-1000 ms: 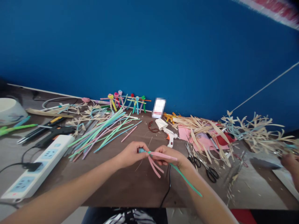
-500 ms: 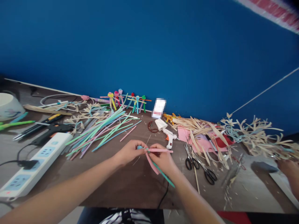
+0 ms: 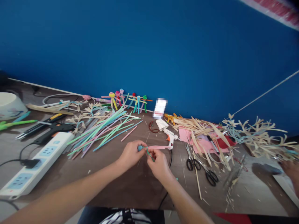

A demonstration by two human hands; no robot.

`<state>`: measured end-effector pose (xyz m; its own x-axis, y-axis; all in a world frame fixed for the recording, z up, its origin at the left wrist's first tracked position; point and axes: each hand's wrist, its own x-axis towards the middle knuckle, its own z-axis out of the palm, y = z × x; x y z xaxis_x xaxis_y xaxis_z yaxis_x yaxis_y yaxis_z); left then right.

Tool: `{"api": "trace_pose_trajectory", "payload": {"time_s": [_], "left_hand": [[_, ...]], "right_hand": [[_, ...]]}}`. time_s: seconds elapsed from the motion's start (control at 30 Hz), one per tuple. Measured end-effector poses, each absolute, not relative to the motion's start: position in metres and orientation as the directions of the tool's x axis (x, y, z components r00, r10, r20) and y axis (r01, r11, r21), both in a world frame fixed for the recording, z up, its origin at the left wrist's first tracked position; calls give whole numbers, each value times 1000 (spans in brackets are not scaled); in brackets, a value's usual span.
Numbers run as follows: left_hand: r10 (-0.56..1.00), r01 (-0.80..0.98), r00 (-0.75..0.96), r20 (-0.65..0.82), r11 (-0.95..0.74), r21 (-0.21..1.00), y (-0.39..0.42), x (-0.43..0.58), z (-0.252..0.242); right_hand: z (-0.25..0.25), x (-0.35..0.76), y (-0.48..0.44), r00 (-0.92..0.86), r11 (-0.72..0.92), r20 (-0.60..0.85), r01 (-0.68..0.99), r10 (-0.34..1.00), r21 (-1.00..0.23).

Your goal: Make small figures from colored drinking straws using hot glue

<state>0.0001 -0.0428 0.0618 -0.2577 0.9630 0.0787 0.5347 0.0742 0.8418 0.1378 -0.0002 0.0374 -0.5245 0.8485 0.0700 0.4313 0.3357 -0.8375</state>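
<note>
Low over the table in front of me, my left hand (image 3: 133, 154) is closed around a small blue bundle (image 3: 140, 148), part of a little pipe-cleaner piece. Pink pipe cleaners (image 3: 160, 147) run from this bundle to the right, passing over my right fingertips. My right hand (image 3: 159, 165) pinches a green pipe cleaner (image 3: 150, 154) just beside the left fingertips; most of its length is hidden by the hand. Several finished-looking pipe-cleaner figures (image 3: 137, 102) stand against the blue wall. Loose pastel pipe cleaners (image 3: 105, 127) lie in a heap left of my hands.
A white glue gun (image 3: 171, 137) lies just beyond my right hand, its cord running toward the front edge. Black-handled scissors (image 3: 211, 178) rest to the right. A power strip (image 3: 37, 165) is at left. Another person's hand (image 3: 289, 171) is at far right.
My right hand has shifted slightly down and left, now pinching the green pipe cleaner. The pink and green ends that hung below it no longer show there. My left hand keeps its hold.
</note>
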Motion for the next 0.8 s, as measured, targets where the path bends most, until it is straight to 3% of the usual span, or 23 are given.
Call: {"api": "trace_pose_trajectory", "payload": {"time_s": [0.23,0.37,0.47,0.57,0.67,0.73,0.8], "left_hand": [[962,661,-180,207,-38,750,-45,-2,65],[971,603,-191,145,-1,798,-44,-2,64],[972,605,-209,102,46,795,-43,-3,64],[971,714,-175,163,11,700,-43,-4,65],[976,807,-115,186,-18,591,-44,-4,67],[981,840,-82,177,-28,541,-45,-4,67],[982,864,-47,184,-52,501,-46,-4,67]], "right_hand": [[41,133,1,-502,142,-20,281,865,-949],[39,133,5,-482,64,-68,253,873,-965],[43,134,3,-497,125,-61,332,866,-935],[54,137,-4,-546,319,-16,513,838,-797],[71,141,-14,-612,546,54,659,789,-517],[82,143,-18,-666,640,59,684,744,-350],[92,145,-17,-700,686,52,678,712,-265]]}}
